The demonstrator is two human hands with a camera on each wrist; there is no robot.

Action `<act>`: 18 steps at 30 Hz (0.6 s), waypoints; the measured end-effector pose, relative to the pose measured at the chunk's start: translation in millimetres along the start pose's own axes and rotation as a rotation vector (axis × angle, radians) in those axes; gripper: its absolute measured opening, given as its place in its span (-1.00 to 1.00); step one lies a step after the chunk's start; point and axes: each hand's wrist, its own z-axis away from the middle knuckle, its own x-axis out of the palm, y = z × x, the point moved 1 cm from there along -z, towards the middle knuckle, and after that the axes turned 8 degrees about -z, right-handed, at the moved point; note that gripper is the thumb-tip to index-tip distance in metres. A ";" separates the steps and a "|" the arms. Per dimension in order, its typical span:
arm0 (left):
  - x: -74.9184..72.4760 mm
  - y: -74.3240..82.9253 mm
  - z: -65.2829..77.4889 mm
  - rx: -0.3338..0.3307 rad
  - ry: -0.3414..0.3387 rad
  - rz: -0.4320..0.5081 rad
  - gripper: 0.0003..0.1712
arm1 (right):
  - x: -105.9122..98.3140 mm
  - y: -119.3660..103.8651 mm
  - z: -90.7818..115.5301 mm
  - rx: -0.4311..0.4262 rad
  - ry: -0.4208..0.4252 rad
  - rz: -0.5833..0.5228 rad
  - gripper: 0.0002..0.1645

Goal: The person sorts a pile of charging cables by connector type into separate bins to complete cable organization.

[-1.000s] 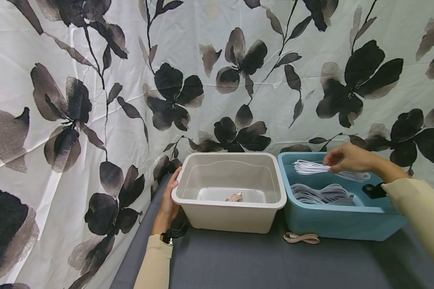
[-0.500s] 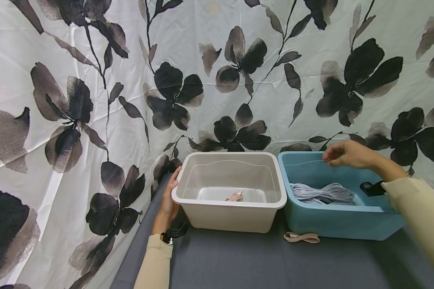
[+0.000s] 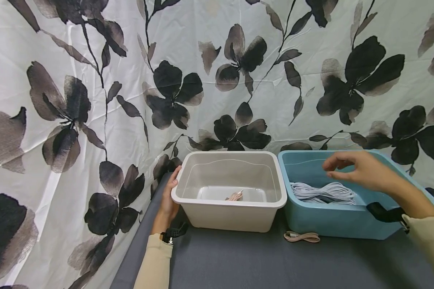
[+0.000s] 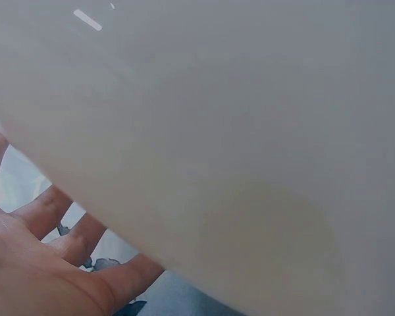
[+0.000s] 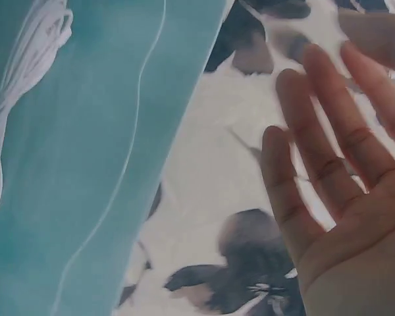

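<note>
Bundled white cables (image 3: 323, 192) lie inside the blue bin (image 3: 347, 222) on the right. Above that bin hovers my right hand (image 3: 361, 168), its fingers loosely bent and holding nothing; in the right wrist view the same hand (image 5: 345, 164) has its fingers spread beside a white cable bundle (image 5: 33, 79). My left hand (image 3: 169, 198) rests against the left side of the beige bin (image 3: 231, 216), fingers straight along its wall. A small pinkish cable (image 3: 235, 196) sits in the beige bin. In the left wrist view, the bin wall (image 4: 237, 131) partly covers the fingertips.
Another pinkish cable bundle (image 3: 301, 237) lies on the grey tabletop (image 3: 275, 265) in front of the blue bin. The two bins stand side by side. A floral curtain (image 3: 209, 80) hangs right behind them.
The white cable bundle my right hand held over the blue bin is released and now lies inside it. That hand then shifts rightward and toward me. The left hand stays put.
</note>
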 end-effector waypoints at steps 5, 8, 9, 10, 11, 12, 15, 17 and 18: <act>-0.3 -3.0 -1.3 0.001 -0.010 0.017 -0.26 | 6.8 -24.8 24.1 -0.134 0.106 0.015 -0.56; -0.5 -4.5 -1.8 -0.001 -0.011 0.026 -0.27 | 12.9 -36.8 35.4 -0.194 0.140 -0.016 -0.45; -0.4 -4.6 -1.7 -0.001 -0.009 0.025 -0.27 | 15.2 -40.6 39.0 -0.211 0.144 -0.031 -0.43; -0.3 -4.7 -1.8 -0.002 -0.008 0.025 -0.27 | 17.6 -44.1 42.3 -0.224 0.148 -0.050 -0.40; -0.2 -4.6 -1.7 -0.003 -0.006 0.027 -0.27 | 19.9 -47.2 45.5 -0.235 0.149 -0.058 -0.38; 0.2 -4.4 -1.7 -0.003 -0.003 0.027 -0.27 | 22.1 -49.8 48.5 -0.246 0.154 -0.070 -0.36; 1.2 -3.4 -1.6 0.000 -0.003 0.021 -0.27 | 28.9 -56.3 56.3 -0.260 0.177 -0.076 -0.29; 1.7 -3.1 -1.7 0.002 -0.005 0.015 -0.27 | 33.9 -59.1 61.7 -0.268 0.194 -0.088 -0.27; 1.9 -3.1 -1.7 0.003 -0.007 0.012 -0.27 | 36.6 -60.3 64.2 -0.273 0.203 -0.100 -0.27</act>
